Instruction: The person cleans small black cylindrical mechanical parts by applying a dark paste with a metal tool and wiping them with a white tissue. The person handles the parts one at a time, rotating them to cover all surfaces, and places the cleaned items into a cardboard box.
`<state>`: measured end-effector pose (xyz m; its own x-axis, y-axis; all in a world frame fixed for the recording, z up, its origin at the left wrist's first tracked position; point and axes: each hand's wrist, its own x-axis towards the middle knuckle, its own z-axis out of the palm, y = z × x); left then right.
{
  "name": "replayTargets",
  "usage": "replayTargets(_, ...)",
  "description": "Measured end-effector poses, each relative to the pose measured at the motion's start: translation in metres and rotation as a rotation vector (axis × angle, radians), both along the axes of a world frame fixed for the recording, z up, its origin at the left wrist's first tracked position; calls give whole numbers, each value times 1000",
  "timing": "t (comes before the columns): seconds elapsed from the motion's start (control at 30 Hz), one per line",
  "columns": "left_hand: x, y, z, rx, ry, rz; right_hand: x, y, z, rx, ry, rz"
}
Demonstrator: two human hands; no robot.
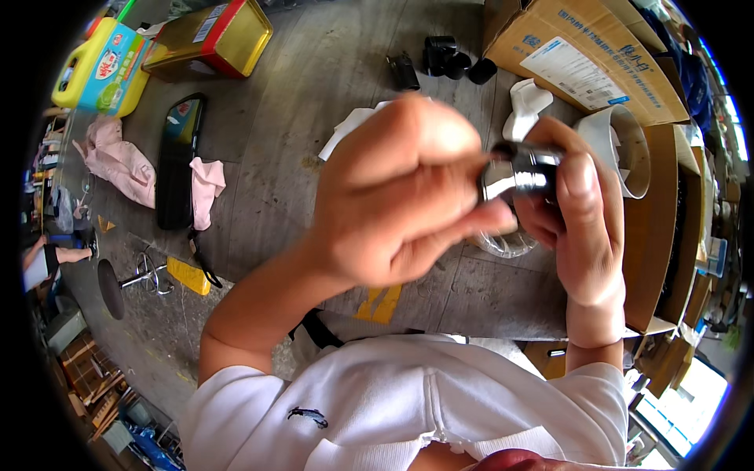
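My right hand (585, 228) grips a glossy black cylindrical piece (536, 171) between thumb and fingers, held above the table. Bright white glints show on the piece's curved surface and at its near end. Against that end sits my left hand (393, 196), closed and blurred by motion, its fingers folded together. Whatever the left fingers may pinch is hidden. Below the hands, a clear ring-shaped item (506, 245) is partly covered. White crumpled cloth (345, 129) shows behind the left hand, and another white cloth (528, 106) lies beyond the right hand.
Several black cylindrical parts (441, 56) lie at the far side of the grey table (275, 133). A cardboard box (593, 55) and a white tub (636, 157) stand at right. Leftward are a black pouch (174, 184), pink cloth (122, 161), a yellow jug (78, 74) and a gold tin (188, 51).
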<state>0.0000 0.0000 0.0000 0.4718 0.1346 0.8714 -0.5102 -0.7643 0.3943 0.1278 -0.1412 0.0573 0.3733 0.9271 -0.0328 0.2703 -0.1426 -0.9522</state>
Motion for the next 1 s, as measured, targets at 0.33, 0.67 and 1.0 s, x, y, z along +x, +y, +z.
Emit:
replayTargets(0.33,1,-4,9,-534,113,-235,6,-9,-3,332,-640,-61)
replayTargets(0.67,-6,-10,13,-621,134,-307,1,-17,6,215,-650,-74)
replayTargets(1.0,-9,-3,14,-417,202,-254,22,-2,-3,388,-534,73)
